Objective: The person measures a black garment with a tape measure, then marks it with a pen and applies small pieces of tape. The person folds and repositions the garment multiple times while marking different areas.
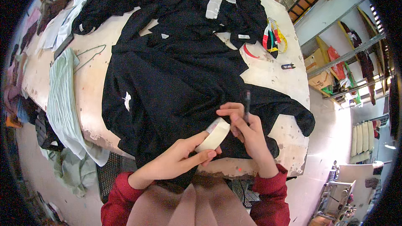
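My left hand (184,152) grips a roll of cream-coloured masking tape (215,136) by its side, thumb in front. Close to the roll, my right hand (250,136) is closed around a dark pen (247,104), which stands upright and is slightly blurred. The forefinger of that hand reaches toward the tape's upper edge; whether it touches the roll I cannot tell. Beneath both hands a black garment (159,75) lies spread out, with small white paper scraps (127,100) on it. Red sleeves cover my forearms.
On the pale worn table (98,119), a light green pleated cloth (63,100) hangs over the left edge near a wire hanger (96,53). A multicoloured measuring tape (278,37) and small thread snips (288,66) lie at right. Far back is a white cloth strip (215,4).
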Action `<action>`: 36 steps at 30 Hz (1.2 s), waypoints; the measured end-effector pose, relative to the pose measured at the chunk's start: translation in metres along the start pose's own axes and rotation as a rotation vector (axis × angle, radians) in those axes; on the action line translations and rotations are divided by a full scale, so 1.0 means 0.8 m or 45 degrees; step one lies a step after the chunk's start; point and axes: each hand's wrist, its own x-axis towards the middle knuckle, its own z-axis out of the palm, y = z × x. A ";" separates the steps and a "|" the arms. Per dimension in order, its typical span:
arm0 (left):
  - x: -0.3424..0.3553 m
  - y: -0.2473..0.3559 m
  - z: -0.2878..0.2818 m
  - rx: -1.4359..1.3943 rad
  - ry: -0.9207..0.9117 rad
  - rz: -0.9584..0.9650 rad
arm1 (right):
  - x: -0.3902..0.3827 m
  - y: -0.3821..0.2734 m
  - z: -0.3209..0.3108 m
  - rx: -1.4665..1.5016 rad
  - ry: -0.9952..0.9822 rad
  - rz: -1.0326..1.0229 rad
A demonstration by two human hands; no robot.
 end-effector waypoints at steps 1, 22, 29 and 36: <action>-0.001 -0.001 -0.003 0.142 0.036 0.025 | -0.007 0.000 0.002 0.003 0.039 -0.050; -0.031 -0.063 0.083 1.475 0.331 1.202 | -0.095 0.052 -0.002 0.045 1.218 -0.350; -0.009 -0.035 0.036 1.010 -0.088 1.159 | -0.051 0.007 0.020 0.320 0.601 -0.420; 0.022 -0.024 -0.044 1.535 0.646 0.317 | 0.072 0.043 -0.099 -0.918 0.935 -0.389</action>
